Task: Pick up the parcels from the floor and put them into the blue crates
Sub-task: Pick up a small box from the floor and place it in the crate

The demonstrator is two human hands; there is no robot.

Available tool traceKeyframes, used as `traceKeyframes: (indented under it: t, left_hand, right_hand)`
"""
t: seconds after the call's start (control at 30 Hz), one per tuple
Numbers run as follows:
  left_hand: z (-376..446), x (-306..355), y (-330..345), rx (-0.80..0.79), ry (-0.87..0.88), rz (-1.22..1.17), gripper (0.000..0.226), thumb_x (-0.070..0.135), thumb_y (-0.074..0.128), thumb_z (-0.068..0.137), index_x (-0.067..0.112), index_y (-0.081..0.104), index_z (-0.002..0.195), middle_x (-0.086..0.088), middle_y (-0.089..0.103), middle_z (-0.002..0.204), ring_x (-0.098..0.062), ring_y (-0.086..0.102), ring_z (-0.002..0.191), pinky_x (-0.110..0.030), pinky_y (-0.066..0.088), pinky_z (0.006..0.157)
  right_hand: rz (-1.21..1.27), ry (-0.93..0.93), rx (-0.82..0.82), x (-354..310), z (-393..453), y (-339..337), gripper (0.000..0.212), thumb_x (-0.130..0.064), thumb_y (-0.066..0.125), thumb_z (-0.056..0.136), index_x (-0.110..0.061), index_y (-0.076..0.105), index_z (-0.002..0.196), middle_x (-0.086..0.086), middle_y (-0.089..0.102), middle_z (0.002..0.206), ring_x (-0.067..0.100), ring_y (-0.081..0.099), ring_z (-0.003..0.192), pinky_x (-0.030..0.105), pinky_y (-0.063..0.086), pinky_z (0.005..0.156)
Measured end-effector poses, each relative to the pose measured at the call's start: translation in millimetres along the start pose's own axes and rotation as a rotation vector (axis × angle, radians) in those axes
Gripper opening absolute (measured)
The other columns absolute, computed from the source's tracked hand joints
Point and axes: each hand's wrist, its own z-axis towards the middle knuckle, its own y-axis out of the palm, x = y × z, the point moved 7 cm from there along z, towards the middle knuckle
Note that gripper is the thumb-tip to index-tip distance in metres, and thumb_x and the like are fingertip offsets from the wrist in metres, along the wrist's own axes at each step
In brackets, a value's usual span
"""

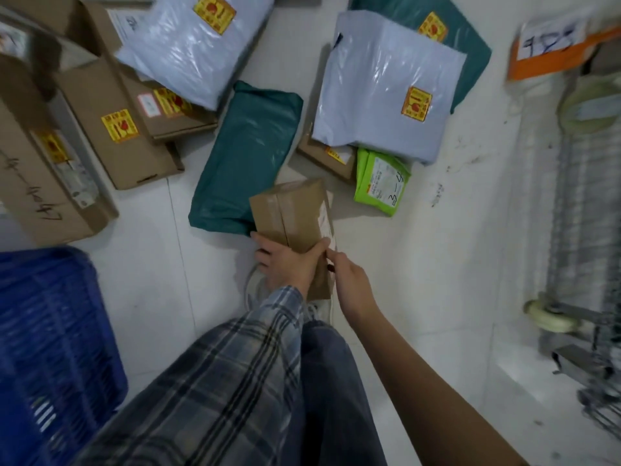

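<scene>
I see the small brown box [292, 215] at the centre of the view, tilted up off the white floor [151, 247], its far end resting against the dark green mailer [247, 159]. My left hand [289, 264] wraps its near end: the fingers [263, 242] are spread along the left face and the thumb presses across the front edge. My right hand [351, 284] sits just beside the box's right side, fingertips drawn together at its white label [326, 223]; whether they pinch the label or only touch it, I cannot tell.

The blue crate [50, 331] stands at lower left, well apart from the box. Around the box lie other parcels: a lime green packet [381, 181] to the right, a pale grey bag [386, 85] behind that, another grey bag [198, 38] at top, and cardboard cartons [111, 122] stacked at upper left. A wire cart [581, 230] lines the right edge.
</scene>
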Motion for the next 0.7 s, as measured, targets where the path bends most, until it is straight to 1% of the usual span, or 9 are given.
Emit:
traceKeyframes:
  t: [0.07,0.13,0.23,0.3,0.37,0.47,0.57,0.63,0.7]
  left_hand:
    - [4.1,2.0,-13.6,0.008,0.009,0.0,0.129,0.049,0.081,0.059,0.016,-0.005,0.15,-0.015,0.022,0.148,-0.033,0.027,0.134,-0.046,0.032,0.106]
    - [10.4,1.8,-25.0,-0.028,0.015,-0.021,0.123,0.048,0.08,0.058,0.019,0.004,0.15,-0.014,0.026,0.146,-0.034,0.031,0.133,-0.046,0.035,0.106]
    - [9.8,7.7,-40.1,-0.237,0.066,-0.234,0.11,0.047,0.081,0.056,0.019,0.024,0.146,-0.008,0.043,0.14,-0.028,0.048,0.123,-0.04,0.045,0.099]
    - [-3.5,12.0,-59.9,-0.371,0.117,-0.344,0.095,0.039,0.079,0.062,0.021,0.033,0.143,-0.004,0.052,0.136,-0.024,0.055,0.116,-0.039,0.047,0.097]
    - [-19.0,11.6,-86.7,-0.431,0.164,-0.393,0.09,0.041,0.076,0.059,0.024,0.039,0.14,-0.001,0.059,0.128,-0.021,0.059,0.11,-0.035,0.05,0.086]
    - [-37.9,1.2,-124.1,-0.491,0.16,-0.477,0.077,0.046,0.065,0.055,0.023,0.05,0.127,0.0,0.064,0.111,-0.017,0.06,0.095,-0.032,0.049,0.074]
    - [-55.8,-3.3,-145.2,-0.557,0.133,-0.561,0.044,0.041,0.052,0.068,0.022,0.057,0.108,-0.001,0.064,0.103,-0.018,0.059,0.092,-0.033,0.048,0.08]
    - [-64.6,-5.3,-156.9,-0.539,0.138,-0.601,0.052,0.043,0.055,0.067,0.019,0.057,0.113,-0.004,0.065,0.108,-0.022,0.059,0.1,-0.036,0.048,0.087]
    - [-71.3,-6.3,-168.8,-0.505,0.155,-0.662,0.072,0.05,0.062,0.061,0.014,0.056,0.124,-0.007,0.065,0.117,-0.026,0.059,0.109,-0.04,0.047,0.095]
  right_hand:
    - [-0.026,-0.015,-0.033,-6.5,-12.9,6.8,0.044,-0.045,0.036,0.091,-0.022,0.065,0.116,0.002,0.064,0.117,0.017,0.058,0.108,0.034,0.045,0.097]
    - [-0.05,-0.036,-0.027,-13.6,-19.3,4.5,0.054,-0.051,0.035,0.078,-0.025,0.065,0.114,0.0,0.064,0.118,0.018,0.057,0.11,0.036,0.045,0.099]
    - [-0.152,-0.186,0.126,-35.1,-25.9,-20.3,0.051,-0.047,0.047,0.073,-0.024,0.063,0.115,0.003,0.062,0.117,0.021,0.056,0.108,0.04,0.045,0.098]
    - [-0.3,-0.293,0.203,-54.4,-29.3,-41.2,0.059,-0.038,0.056,0.074,-0.016,0.053,0.128,0.008,0.054,0.127,0.024,0.051,0.115,0.04,0.043,0.1]
    - [-0.235,-0.262,0.186,-66.3,-29.7,-59.2,0.072,-0.031,0.066,0.081,-0.016,0.034,0.143,0.006,0.04,0.143,0.021,0.045,0.126,0.036,0.04,0.102]
    - [0.075,-0.094,-0.075,-77.7,-36.7,-63.2,0.077,-0.033,0.064,0.086,-0.027,0.02,0.149,0.001,0.033,0.15,0.02,0.043,0.13,0.036,0.042,0.098]
    - [0.01,-0.029,-0.387,-88.6,-61.4,-40.2,0.075,-0.046,0.065,0.081,-0.032,0.029,0.145,0.001,0.048,0.142,0.02,0.049,0.126,0.037,0.047,0.092]
    - [-0.071,-0.06,-0.515,-96.7,-79.9,-19.8,0.083,-0.053,0.068,0.068,-0.033,0.035,0.142,-0.004,0.06,0.129,0.017,0.058,0.117,0.035,0.05,0.086]
    - [-0.058,-0.089,-0.534,-104.7,-90.3,-6.0,0.087,-0.057,0.069,0.061,-0.033,0.038,0.139,-0.006,0.067,0.119,0.016,0.062,0.11,0.037,0.051,0.086]
